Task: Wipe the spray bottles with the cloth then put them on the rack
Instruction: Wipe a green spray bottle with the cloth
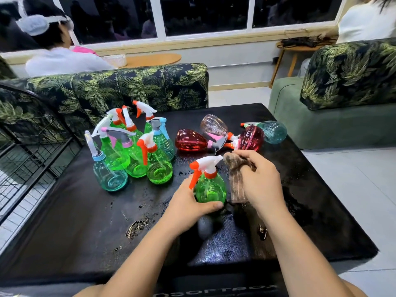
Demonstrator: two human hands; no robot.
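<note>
My left hand (188,205) grips the base of a green spray bottle (211,188) with an orange trigger and white head, standing upright in the middle of the black table (75,221). My right hand (260,179) holds a brown cloth (235,179) bunched beside the bottle's right side, close to its nozzle. Several green and blue spray bottles (137,151) stand upright in a cluster to the left. Several red, pink and blue spray bottles (225,136) lie on their sides behind my hands.
A black wire rack (32,146) stands off the table's left edge. Leaf-print sofas (128,86) border the table behind and at right. Wet patches and smudges mark the table surface. Two people sit in the background.
</note>
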